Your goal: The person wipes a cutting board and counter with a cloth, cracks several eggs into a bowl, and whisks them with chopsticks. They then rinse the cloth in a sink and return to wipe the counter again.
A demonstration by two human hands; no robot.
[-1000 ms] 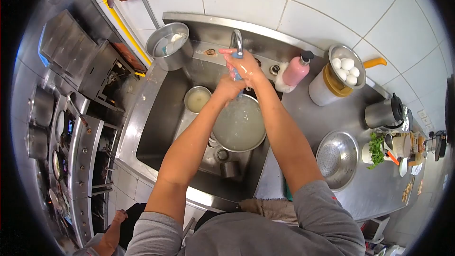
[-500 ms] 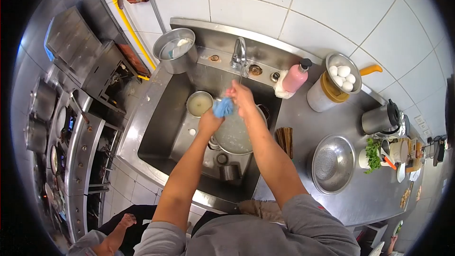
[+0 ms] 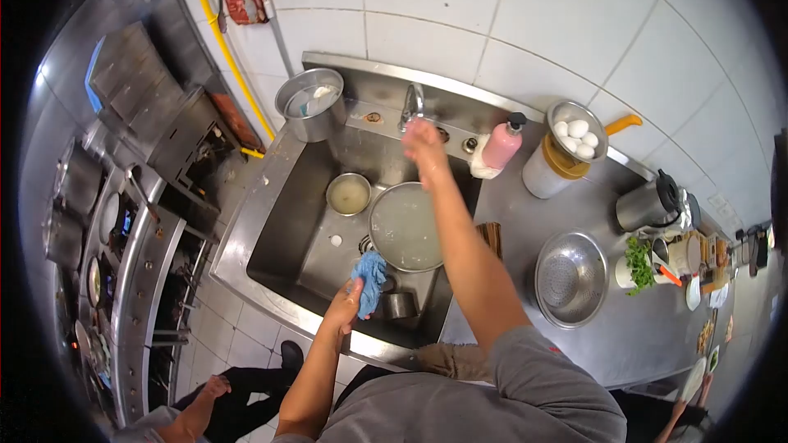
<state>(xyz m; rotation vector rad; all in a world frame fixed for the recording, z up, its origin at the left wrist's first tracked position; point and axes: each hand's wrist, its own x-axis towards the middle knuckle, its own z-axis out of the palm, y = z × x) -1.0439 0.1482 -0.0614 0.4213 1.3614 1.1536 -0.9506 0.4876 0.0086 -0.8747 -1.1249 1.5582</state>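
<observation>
My left hand (image 3: pixel 348 305) is closed on a crumpled blue cloth (image 3: pixel 371 283) over the front of the metal sink (image 3: pixel 316 258). At the back, my right hand (image 3: pixel 424 148) reaches up to the faucet (image 3: pixel 414 100) and overlaps its lower part; motion smears its fingers. Beneath my right forearm sits a large round pan (image 3: pixel 404 230) of cloudy water. A small bowl (image 3: pixel 348 194) with cloudy liquid stands to its left. Near the sink's front wall lies a small metal pot (image 3: pixel 400 304).
A deep metal pot (image 3: pixel 312 115) stands on the sink's back left corner. Right of the sink are a pink soap bottle (image 3: pixel 502 143), eggs (image 3: pixel 578 129) in a strainer and a metal colander (image 3: pixel 570 279). Other people's hands (image 3: pixel 217 386) show low at both sides; a stove (image 3: pixel 152 258) stands left.
My left hand has drawn the blue cloth toward me, away from the pan. My right hand has parted from it and moved up to the faucet. The view has shifted slightly.
</observation>
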